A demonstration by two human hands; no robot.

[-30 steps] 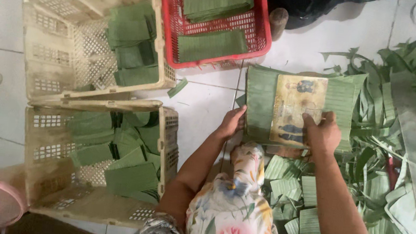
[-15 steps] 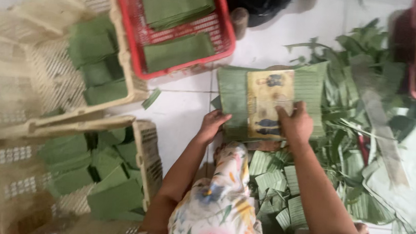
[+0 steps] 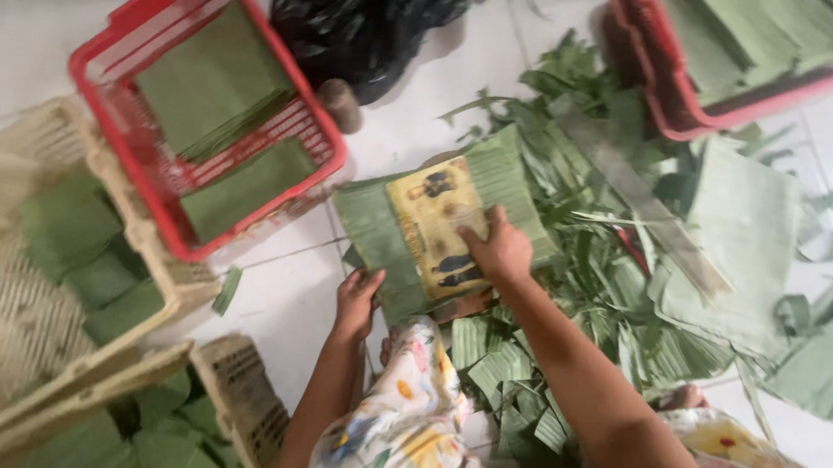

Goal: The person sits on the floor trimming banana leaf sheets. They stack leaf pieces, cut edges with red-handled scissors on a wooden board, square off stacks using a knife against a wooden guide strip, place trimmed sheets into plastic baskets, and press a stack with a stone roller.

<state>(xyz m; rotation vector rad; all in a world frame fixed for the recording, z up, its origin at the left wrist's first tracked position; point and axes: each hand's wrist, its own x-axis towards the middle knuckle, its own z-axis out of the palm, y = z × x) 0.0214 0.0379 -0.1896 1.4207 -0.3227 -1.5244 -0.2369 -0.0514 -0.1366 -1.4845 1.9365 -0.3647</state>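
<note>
My right hand [image 3: 499, 248] presses flat on a yellow rectangular card [image 3: 433, 222] that lies on a stack of green banana leaf [image 3: 377, 231] on the white floor. My left hand [image 3: 357, 301] rests at the near left edge of that leaf stack, fingers on the leaf. Cut leaf strips [image 3: 495, 366] lie below the stack, by my floral-clothed knee [image 3: 410, 424].
A red basket [image 3: 121, 53] with cut leaf sheets sits at upper left, two cream baskets [image 3: 149, 246] with folded leaves at left. Another red basket [image 3: 678, 111] of leaves is at upper right. A black bag [image 3: 365, 19] lies behind. Leaf scraps [image 3: 633, 283] and a long ruler-like strip [image 3: 641, 198] cover the floor at right.
The view has swung right and tilted, so the baskets shifted left. Both hands stay on the leaf stack and the card.
</note>
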